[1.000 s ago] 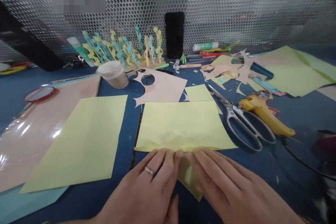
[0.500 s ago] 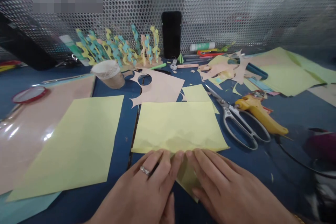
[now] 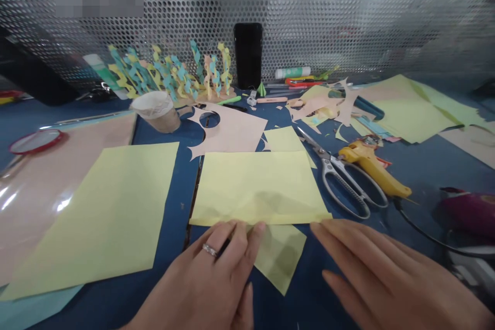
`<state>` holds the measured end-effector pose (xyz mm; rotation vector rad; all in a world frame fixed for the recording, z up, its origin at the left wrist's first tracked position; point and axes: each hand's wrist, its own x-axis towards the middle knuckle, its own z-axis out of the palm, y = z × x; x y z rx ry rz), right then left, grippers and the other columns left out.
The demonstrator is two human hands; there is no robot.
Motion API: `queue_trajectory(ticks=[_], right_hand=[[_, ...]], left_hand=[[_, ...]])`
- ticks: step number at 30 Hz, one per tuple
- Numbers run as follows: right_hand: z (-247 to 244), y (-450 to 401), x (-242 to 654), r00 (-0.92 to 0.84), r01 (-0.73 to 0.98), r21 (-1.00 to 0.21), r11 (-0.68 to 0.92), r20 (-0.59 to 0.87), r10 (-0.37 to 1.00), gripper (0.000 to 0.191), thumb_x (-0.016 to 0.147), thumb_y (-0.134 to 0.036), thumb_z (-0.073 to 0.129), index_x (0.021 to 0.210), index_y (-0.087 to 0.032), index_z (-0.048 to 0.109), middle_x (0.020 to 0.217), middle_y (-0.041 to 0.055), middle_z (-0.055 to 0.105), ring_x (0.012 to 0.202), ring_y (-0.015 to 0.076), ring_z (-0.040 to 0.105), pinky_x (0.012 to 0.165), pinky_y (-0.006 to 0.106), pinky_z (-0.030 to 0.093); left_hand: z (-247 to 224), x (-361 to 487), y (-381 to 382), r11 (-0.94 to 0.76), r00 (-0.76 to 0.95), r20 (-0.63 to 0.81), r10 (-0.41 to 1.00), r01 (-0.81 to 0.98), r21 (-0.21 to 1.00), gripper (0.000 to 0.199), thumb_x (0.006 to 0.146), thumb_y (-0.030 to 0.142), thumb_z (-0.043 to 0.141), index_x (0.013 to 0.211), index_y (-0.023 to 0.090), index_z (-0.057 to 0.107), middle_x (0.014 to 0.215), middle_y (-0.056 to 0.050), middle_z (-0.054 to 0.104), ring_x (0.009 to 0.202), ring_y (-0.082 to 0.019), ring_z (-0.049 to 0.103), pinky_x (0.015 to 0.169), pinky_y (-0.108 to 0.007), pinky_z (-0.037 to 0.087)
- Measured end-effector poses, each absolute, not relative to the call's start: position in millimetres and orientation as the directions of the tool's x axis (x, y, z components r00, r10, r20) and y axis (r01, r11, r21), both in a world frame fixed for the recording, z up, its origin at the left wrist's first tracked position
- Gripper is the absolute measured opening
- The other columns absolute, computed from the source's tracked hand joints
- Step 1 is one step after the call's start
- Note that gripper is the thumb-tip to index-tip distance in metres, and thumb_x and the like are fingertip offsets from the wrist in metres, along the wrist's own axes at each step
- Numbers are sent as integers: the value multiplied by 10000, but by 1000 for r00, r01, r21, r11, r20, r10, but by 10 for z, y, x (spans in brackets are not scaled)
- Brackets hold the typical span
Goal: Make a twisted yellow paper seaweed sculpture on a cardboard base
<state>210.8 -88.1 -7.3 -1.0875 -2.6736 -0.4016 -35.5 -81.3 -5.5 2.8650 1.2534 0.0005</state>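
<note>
Yellow paper (image 3: pixel 255 185) under left hand (image 3: pixel 204 273)

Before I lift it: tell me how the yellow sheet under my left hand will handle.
The yellow paper sheet will probably feel light and floppy: it lies thin and flat under your left hand. Its faint creases suggest it bends easily. Lifted by one edge, it would likely droop, as would the pointed flap past its near edge.

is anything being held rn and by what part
Nothing is gripped. The left hand only rests its fingertips on the near edge of the pale yellow paper sheet, flat, not pinching. The right hand looks clear of the paper.
</note>
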Motion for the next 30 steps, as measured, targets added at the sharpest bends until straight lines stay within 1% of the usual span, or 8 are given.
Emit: queue_trajectory(ticks=[3,8,15,20,24,26,28,30], right_hand=[[-60,-818,1939,-741,634,79,769,347,576,400,960,-224,283,1092,-130,648,1089,67,694,970,197,646,774,303,565],[-189,-743,1836,-731,609,-69,790,338,593,528,973,-219,173,940,-180,698,1029,61,713,942,194,664,740,318,586],[-227,-718,1911,-753,555,-60,830,389,531,481,964,-197,214,920,-176,693,1027,63,719,916,198,680,675,312,603],[-152,-707,1895,-764,534,-44,844,403,504,507,951,-166,210,787,-200,689,963,60,734,865,198,690,652,307,592],[-131,-692,1888,-788,510,0,860,400,467,540,937,-127,179,755,-202,682,934,77,734,851,216,686,647,332,576],[-121,-682,1893,-792,499,6,866,407,454,546,932,-116,180,726,-205,677,919,84,734,864,222,680,660,333,571],[-111,-673,1903,-794,492,-1,871,410,449,527,927,-107,205,718,-204,678,910,87,733,878,223,674,680,326,566],[-110,-669,1912,-784,496,-33,868,413,463,472,924,-117,248,773,-193,689,938,92,727,896,223,665,703,321,564]], left_hand=[[-33,-351,-818,-675,676,-37,736,737,41,537,836,245,404,1366,166,423,1243,-103,599,1118,-264,536,880,-397,523],[18,-347,-844,-638,646,-85,759,763,101,569,821,238,431,1384,173,383,1274,-95,568,1147,-252,502,899,-378,510],[39,-548,-926,-567,570,-50,820,821,65,563,809,247,451,1364,160,412,1211,-88,592,1072,-258,533,833,-374,523],[45,-736,-992,-500,506,107,856,862,-83,479,839,268,454,1312,197,486,1177,-48,631,1039,-233,570,1057,-466,292],[80,-834,-1013,-464,487,158,859,870,-166,399,835,252,468,1217,198,572,1153,-65,646,1100,-268,548,1084,-526,178],[129,-886,-967,-463,487,178,855,872,-160,337,833,245,469,1132,197,618,1140,-69,642,1095,-266,549,1071,-529,206],[194,-922,-863,-419,436,213,874,900,-122,268,844,263,460,1029,201,643,1109,-73,636,1041,-256,567,1009,-510,314],[253,-908,-705,-351,355,220,909,935,-55,279,869,309,439,1065,206,609,1123,-84,616,1032,-253,562,895,-453,427]])
